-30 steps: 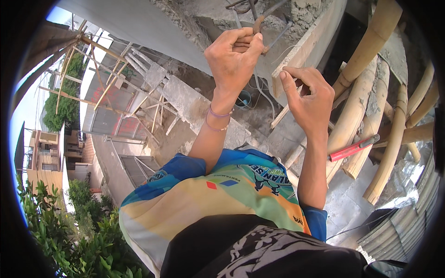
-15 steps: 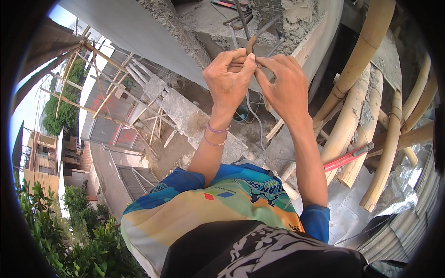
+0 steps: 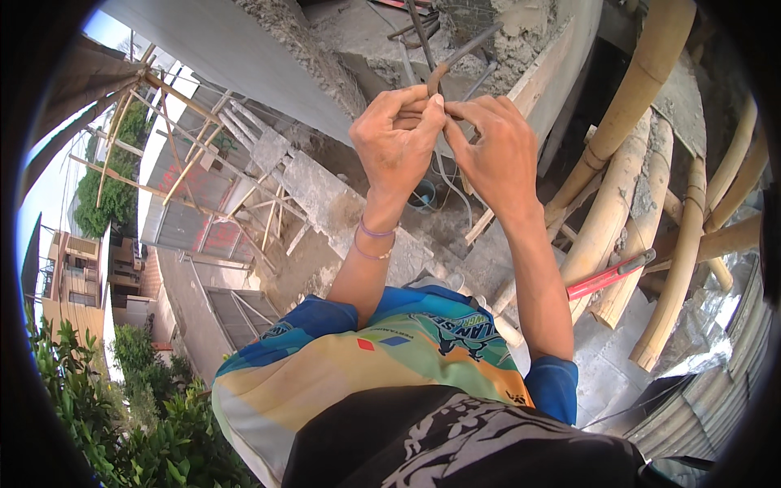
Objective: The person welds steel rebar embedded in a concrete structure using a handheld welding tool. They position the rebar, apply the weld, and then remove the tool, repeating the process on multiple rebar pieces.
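In front of the concrete, both hands are raised and meet at the fingertips. My left hand, with thin bands at the wrist, has its fingers curled and its thumb pressed to them. My right hand pinches thumb and forefinger right beside the left thumb. Whatever lies between the fingers is too small and covered to make out. Just above the fingertips, a rusty steel bar bends into a hook close to the left fingers. Another dark steel bar rises behind it. A thin grey cable hangs down behind the hands.
A smooth concrete beam runs along the upper left. Thick bamboo poles crowd the right side, with a red-handled tool lying across some. Below the hands is a dark bucket. Bamboo scaffolding stands at left.
Both hands have shifted very slightly left in view, fingertips still together. The bent bar appears a little farther left at its hook, and the hanging cable has changed its curve.
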Demonstrator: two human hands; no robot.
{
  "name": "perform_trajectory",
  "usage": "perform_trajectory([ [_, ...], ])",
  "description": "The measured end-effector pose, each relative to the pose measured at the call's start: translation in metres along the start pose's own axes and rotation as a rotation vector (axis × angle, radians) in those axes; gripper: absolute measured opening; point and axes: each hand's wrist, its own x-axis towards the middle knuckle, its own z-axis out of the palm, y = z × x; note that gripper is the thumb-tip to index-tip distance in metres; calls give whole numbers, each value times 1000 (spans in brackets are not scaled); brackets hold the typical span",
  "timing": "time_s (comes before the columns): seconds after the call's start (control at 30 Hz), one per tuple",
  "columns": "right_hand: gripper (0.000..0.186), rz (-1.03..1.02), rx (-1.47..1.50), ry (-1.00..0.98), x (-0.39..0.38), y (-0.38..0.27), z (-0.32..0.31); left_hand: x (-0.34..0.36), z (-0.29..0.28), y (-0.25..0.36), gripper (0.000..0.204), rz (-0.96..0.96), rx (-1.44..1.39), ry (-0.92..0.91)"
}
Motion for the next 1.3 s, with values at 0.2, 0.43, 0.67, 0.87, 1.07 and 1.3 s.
perform_trajectory([
  [0.2, 15, -3, 13, -5, 1, 2, 2, 1, 1, 1, 15, -2, 7, 13],
  [0.43, 15, -22, 20, 18, 5, 8, 8, 4, 3, -3, 15, -3, 16, 15],
  [0.67, 15, -1, 30, 17, 2, 9, 12, 0, -2, -6, 18, -57, -12, -2],
  [0.87, 20, 192, 117, 75, -12, 12, -27, 1, -7, -4, 24, -53, 16, -35],
  [1.07, 23, 562, 193, 264, -71, 26, -84, 3, -6, -11, 20, 38, 54, -39],
  [1.3, 22, 836, 133, 318, -164, 62, -106, 2, -8, -19, 21, 26, 75, -52],
])
